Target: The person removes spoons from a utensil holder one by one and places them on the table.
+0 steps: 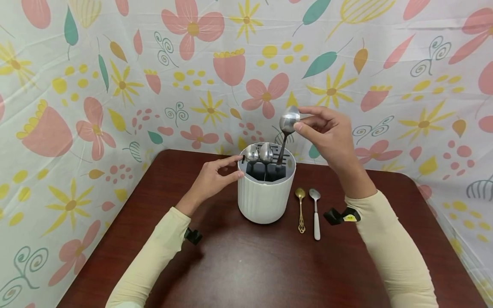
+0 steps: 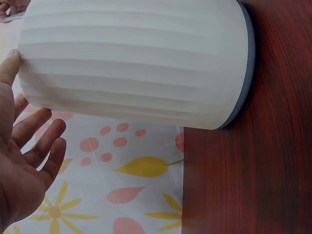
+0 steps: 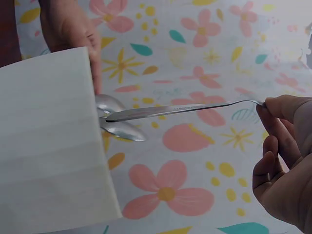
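A white ribbed utensil holder [image 1: 263,201] with a grey slotted top stands on the table. My right hand [image 1: 327,132] pinches a metal spoon [image 1: 289,120] by its bowl, between thumb and fingers. The spoon's handle points down, its lower end overlapping the holder's opening in the head view; in the right wrist view the spoon handle [image 3: 161,112] reaches toward the rim. Two metal spoons, a left one [image 1: 252,153] and a right one [image 1: 266,152], stand bowl-up in the holder. My left hand [image 1: 213,177] touches the holder's left rim with extended thumb and index finger, other fingers loose.
Right of the holder, a gold spoon [image 1: 300,209] with an ornate handle and a white-handled spoon [image 1: 316,214] lie side by side on the dark red-brown wooden table [image 1: 239,265]. A floral cloth [image 1: 154,85] hangs behind the table and along its sides.
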Available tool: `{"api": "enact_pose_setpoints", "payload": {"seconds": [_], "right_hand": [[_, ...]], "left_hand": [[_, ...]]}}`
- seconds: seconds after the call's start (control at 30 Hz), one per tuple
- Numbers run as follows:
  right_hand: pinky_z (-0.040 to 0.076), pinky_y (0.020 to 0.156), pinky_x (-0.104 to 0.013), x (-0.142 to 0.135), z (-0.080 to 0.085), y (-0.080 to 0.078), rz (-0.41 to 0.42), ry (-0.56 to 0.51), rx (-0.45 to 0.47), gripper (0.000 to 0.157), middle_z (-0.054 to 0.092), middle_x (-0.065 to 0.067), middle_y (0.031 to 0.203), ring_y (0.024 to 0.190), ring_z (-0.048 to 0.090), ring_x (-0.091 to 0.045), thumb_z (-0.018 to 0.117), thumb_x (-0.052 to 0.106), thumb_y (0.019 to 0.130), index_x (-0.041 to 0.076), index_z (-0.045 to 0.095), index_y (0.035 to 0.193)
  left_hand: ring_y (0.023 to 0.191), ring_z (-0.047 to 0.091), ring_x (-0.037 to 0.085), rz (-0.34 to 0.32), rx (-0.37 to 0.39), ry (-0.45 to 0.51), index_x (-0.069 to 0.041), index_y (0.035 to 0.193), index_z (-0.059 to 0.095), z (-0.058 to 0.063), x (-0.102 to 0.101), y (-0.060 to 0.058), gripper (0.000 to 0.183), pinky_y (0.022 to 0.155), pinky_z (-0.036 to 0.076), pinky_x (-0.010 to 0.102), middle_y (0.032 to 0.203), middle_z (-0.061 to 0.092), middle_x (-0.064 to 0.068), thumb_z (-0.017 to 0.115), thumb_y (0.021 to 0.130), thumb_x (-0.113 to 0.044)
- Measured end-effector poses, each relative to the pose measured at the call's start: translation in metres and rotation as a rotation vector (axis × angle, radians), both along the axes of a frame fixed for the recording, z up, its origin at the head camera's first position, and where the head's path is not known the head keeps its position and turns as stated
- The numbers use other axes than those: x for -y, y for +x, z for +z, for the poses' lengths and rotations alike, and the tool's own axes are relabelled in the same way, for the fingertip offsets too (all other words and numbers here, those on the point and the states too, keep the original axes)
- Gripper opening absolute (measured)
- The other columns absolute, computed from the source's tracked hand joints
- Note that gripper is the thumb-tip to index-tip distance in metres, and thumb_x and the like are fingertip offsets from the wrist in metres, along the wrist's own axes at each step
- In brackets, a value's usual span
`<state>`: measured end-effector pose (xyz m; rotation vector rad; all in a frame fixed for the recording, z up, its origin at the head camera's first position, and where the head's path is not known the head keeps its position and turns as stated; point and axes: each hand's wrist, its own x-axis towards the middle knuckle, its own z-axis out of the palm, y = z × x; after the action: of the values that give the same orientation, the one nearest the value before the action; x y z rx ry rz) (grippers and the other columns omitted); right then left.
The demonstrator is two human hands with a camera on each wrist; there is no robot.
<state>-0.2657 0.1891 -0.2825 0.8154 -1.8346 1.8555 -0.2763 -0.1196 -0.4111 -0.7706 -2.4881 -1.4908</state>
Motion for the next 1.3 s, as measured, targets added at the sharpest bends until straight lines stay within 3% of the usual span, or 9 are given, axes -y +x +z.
{"api": "enact_pose_setpoints", "payload": {"seconds": [0.2,0.4,0.63,0.97,1.13,1.3], "right_hand": [[0.051,0.062,-0.022,-0.005,0.008,0.005,0.013,-0.051,-0.043,0.030,0.077,-0.004,0.081,0.068,0.070,-0.014,0.074,-0.010,0.086,-0.007,0.073,0.116],[0.054,0.069,-0.021,-0.016,0.013,0.009,0.039,-0.127,-0.020,0.032,0.077,-0.010,0.083,0.075,0.072,-0.017,0.078,-0.008,0.084,-0.008,0.073,0.116],[0.059,0.077,-0.022,-0.025,0.015,0.014,-0.031,-0.140,-0.009,0.029,0.077,-0.009,0.082,0.076,0.074,-0.015,0.076,-0.013,0.083,-0.011,0.073,0.112],[0.059,0.073,-0.022,-0.045,0.008,0.021,-0.034,-0.163,-0.022,0.030,0.077,-0.009,0.082,0.072,0.075,-0.015,0.072,-0.017,0.084,-0.016,0.069,0.114],[0.053,0.061,-0.016,-0.059,0.001,0.024,-0.049,-0.185,-0.032,0.031,0.077,-0.011,0.081,0.065,0.072,-0.013,0.072,-0.019,0.083,-0.021,0.067,0.114],[0.057,0.068,-0.018,-0.074,-0.009,0.025,-0.078,-0.190,-0.015,0.033,0.077,-0.010,0.081,0.068,0.073,-0.014,0.070,-0.021,0.082,-0.022,0.066,0.115]], "left_hand": [[0.116,0.065,0.020,-0.016,-0.003,0.017,-0.034,0.138,0.066,0.002,0.000,0.001,0.048,0.098,0.053,0.041,0.129,0.069,-0.006,0.078,0.092,-0.041],[0.116,0.065,0.022,-0.013,-0.007,0.019,-0.033,0.138,0.066,0.002,0.000,0.001,0.048,0.098,0.052,0.043,0.125,0.070,-0.002,0.078,0.092,-0.036],[0.117,0.064,0.028,-0.015,0.001,0.025,-0.031,0.138,0.067,0.002,0.000,0.002,0.048,0.099,0.052,0.047,0.124,0.070,0.000,0.079,0.092,-0.035],[0.118,0.063,0.034,-0.015,0.002,0.035,-0.031,0.137,0.067,0.001,-0.001,0.001,0.047,0.099,0.051,0.053,0.124,0.070,0.000,0.079,0.091,-0.036],[0.118,0.063,0.034,-0.013,0.013,0.040,-0.030,0.137,0.067,0.000,-0.002,0.000,0.047,0.100,0.050,0.050,0.124,0.070,0.002,0.079,0.091,-0.034],[0.117,0.063,0.026,-0.014,0.021,0.046,-0.028,0.137,0.067,0.001,-0.002,0.001,0.048,0.102,0.049,0.054,0.124,0.070,0.003,0.079,0.092,-0.031]]}}
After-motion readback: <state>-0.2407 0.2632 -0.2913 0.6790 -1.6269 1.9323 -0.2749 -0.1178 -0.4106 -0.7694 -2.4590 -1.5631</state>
